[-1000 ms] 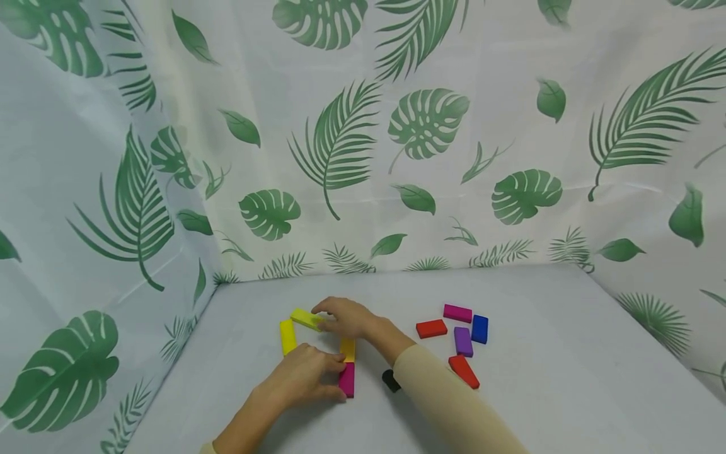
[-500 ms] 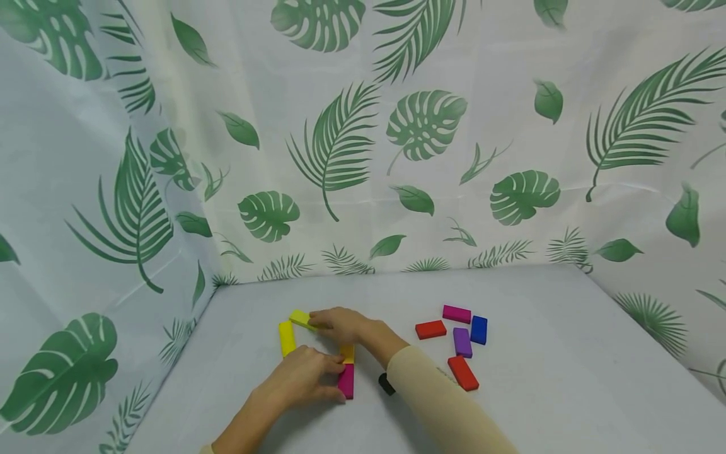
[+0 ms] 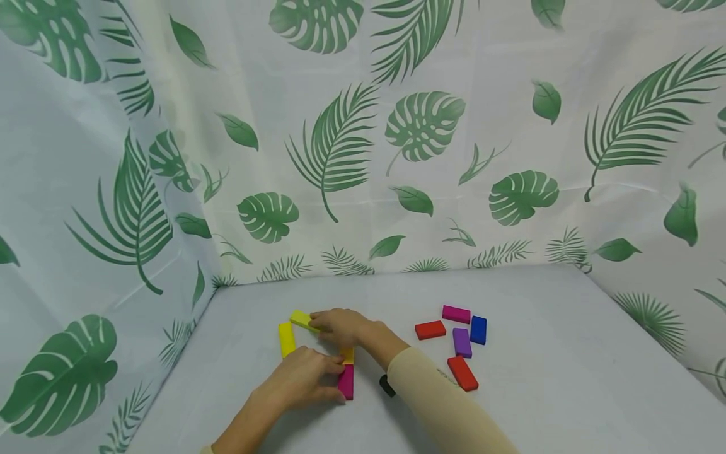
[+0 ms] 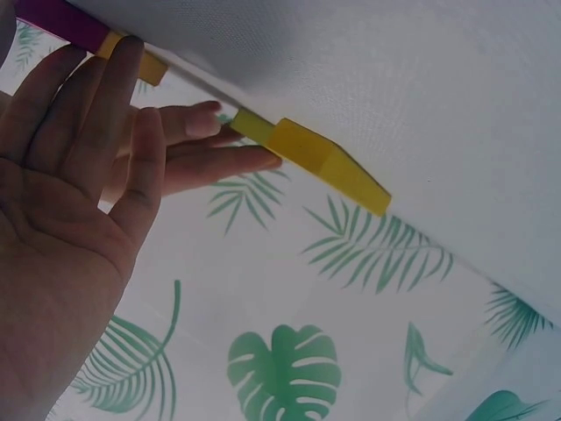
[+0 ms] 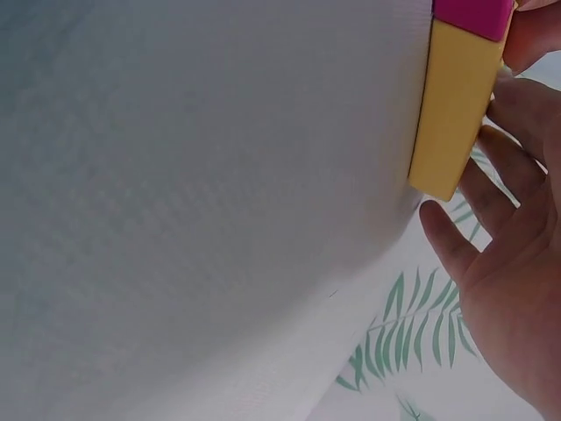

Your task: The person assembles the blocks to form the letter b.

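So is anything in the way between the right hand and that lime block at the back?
Nothing visible: the right hand covers the right end of the lime block. The orange block lies nearer the person, not between them.

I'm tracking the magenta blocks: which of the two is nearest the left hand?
The magenta block set end to end with the orange-yellow block, at the left hand; the other magenta block lies beside the blue block.
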Action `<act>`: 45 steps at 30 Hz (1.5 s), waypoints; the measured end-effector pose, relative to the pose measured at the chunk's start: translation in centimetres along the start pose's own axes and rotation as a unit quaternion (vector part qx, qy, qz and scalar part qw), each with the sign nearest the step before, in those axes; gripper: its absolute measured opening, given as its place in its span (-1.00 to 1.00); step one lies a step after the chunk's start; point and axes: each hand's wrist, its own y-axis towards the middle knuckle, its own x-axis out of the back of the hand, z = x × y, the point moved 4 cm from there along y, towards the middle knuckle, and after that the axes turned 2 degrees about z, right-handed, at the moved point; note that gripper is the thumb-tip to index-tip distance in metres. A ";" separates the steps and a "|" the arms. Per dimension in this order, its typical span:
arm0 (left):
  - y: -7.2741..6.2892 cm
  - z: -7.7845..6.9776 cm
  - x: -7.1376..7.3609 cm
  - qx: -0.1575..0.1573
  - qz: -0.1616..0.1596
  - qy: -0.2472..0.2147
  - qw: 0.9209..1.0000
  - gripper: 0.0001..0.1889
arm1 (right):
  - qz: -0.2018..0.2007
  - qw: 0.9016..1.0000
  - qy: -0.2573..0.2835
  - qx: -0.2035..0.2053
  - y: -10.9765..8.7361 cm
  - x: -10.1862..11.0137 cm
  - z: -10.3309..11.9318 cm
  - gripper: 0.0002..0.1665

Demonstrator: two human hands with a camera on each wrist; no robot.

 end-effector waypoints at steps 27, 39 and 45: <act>0.1 0.0 -0.1 -0.001 0.000 -0.009 1.000 -0.43 | -0.070 0.991 -0.097 -0.058 -0.9 1.2 -2.0 -0.70; 0.0 -0.3 -0.1 0.019 0.024 -0.013 0.999 -0.43 | -0.114 0.986 -0.087 -0.082 -1.1 1.9 -3.3 -0.90; -0.1 -0.7 -0.2 0.022 0.029 -0.003 0.999 -0.43 | -0.091 0.990 -0.054 -0.091 -1.2 1.4 -3.7 -0.38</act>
